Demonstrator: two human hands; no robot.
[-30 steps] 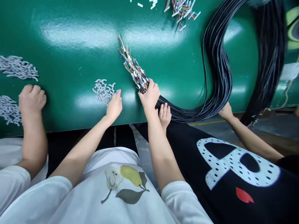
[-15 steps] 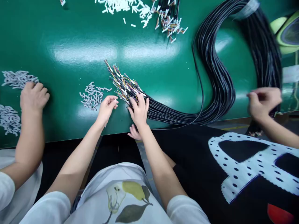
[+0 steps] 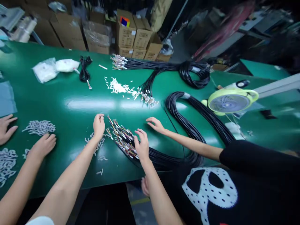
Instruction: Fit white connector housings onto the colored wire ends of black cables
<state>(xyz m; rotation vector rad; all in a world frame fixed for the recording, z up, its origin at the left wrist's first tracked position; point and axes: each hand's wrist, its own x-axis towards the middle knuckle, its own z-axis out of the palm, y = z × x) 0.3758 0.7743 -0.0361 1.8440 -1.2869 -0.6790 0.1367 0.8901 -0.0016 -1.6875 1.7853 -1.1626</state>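
My left hand (image 3: pixel 98 125) is raised just left of the stripped wire ends, its thumb and fingers pinched together. What lies in the pinch, if anything, is too small to make out. My right hand (image 3: pixel 142 144) is over the bundle of black cables (image 3: pixel 161 157), with fingers apart and nothing seen in them. The bundle's coloured wire ends (image 3: pixel 123 136) fan out to the left, several carrying small white pieces. Below and beside my left wrist lies a loose pile of short grey tubes (image 3: pixel 99 145), partly hidden by my forearm.
On the right, a co-worker's hand (image 3: pixel 156 125) reaches across the table; another hand (image 3: pixel 145 186) shows below my right forearm. At left, a co-worker's hand (image 3: pixel 44 145) touches a grey pile (image 3: pixel 40 127). White connectors (image 3: pixel 119 86), a green fan (image 3: pixel 228 101) and cartons (image 3: pixel 126 34) stand farther back.
The view has tilted up, showing the table's far side. My left hand stays pinched near the wire ends. The right-hand co-worker's hand has come in over the table toward the wire ends.
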